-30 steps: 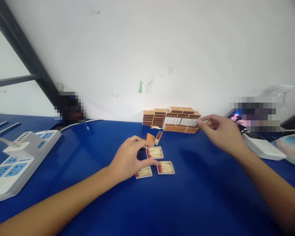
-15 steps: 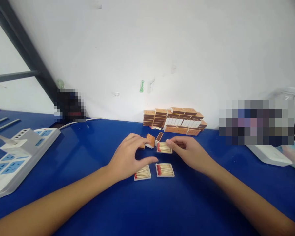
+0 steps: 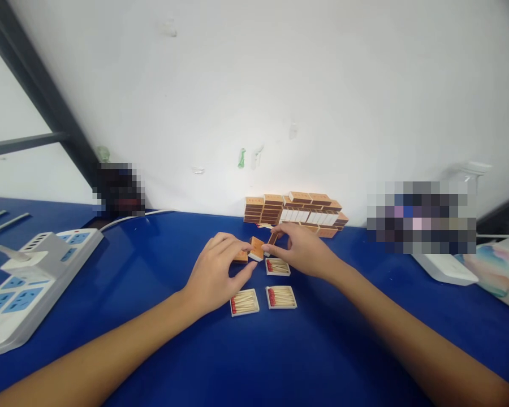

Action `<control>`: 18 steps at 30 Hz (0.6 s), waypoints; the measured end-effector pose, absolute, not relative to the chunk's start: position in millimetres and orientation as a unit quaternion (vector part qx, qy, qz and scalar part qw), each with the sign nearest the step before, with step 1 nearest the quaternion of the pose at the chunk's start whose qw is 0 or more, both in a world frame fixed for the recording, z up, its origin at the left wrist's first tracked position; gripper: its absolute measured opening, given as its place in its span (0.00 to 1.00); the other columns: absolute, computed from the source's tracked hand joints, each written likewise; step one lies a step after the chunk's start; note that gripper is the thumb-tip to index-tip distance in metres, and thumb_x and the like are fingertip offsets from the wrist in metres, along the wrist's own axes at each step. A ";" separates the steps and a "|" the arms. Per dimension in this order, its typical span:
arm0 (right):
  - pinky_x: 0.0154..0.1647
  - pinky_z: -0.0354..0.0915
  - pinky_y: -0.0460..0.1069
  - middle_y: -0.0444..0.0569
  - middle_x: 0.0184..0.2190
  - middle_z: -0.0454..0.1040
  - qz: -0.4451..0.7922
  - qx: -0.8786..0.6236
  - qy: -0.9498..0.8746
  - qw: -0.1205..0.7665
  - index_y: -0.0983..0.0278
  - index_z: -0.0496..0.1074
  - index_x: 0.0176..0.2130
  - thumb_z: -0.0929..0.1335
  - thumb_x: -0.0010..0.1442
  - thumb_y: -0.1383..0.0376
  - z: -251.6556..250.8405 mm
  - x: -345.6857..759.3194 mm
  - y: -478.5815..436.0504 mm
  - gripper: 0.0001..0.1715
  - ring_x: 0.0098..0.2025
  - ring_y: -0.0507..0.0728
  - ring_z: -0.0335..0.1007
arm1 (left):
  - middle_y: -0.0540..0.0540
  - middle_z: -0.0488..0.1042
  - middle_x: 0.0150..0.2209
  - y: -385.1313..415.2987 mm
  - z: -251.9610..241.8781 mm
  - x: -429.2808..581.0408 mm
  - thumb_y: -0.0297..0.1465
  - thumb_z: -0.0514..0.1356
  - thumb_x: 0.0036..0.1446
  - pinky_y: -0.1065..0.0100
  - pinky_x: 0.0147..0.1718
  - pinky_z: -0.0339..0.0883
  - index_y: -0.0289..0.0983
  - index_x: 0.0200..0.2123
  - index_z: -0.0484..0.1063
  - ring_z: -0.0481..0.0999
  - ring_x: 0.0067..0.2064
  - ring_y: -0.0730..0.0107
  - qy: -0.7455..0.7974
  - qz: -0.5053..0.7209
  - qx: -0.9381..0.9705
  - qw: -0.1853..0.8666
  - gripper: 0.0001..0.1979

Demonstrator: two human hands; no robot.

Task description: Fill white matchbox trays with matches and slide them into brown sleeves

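Observation:
My right hand (image 3: pixel 303 249) has its thumb and forefinger at the two ends of a tilted matchbox cover (image 3: pixel 273 239), dark striking side showing. Beside it, an orange matchbox cover (image 3: pixel 257 249) leans at an angle. My left hand (image 3: pixel 214 271) is spread with thumb apart, its fingertips at the left edge of that orange cover. Another orange cover (image 3: pixel 240 258) lies partly hidden behind the left fingers. Three open trays of red-tipped matches sit on the table: one tray (image 3: pixel 277 267) below my right hand, another tray (image 3: pixel 281 297) nearer, and a third tray (image 3: pixel 244 303) by my left wrist.
A stack of matchboxes (image 3: pixel 292 212) stands against the white wall, with loose matches (image 3: pixel 264 226) in front. On the left lies a power strip (image 3: pixel 46 282) with a plugged-in cable. A white object (image 3: pixel 445 268) and blurred items are on the right of the blue table (image 3: pixel 254 362).
My right hand has left the upper match tray and moved up and left to the dark-sided matchbox cover. My left hand stays near the orange covers. The view has shifted slightly.

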State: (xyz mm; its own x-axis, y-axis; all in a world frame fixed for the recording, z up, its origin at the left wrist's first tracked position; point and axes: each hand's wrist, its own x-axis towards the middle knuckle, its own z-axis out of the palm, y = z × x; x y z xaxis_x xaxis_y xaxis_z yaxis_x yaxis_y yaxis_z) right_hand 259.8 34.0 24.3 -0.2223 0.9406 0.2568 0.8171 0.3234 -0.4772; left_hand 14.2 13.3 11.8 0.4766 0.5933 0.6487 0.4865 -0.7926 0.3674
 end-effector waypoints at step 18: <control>0.27 0.68 0.50 0.46 0.34 0.76 0.269 -0.521 -0.643 0.492 0.56 0.72 0.52 0.79 0.55 0.49 12.7 225.3 -38.7 0.30 0.33 0.57 0.73 | 0.41 0.82 0.46 4.0 10.8 19.5 0.42 0.73 0.58 0.52 0.46 0.74 0.40 0.55 0.75 0.78 0.46 0.55 0.300 0.402 0.858 0.108 0.24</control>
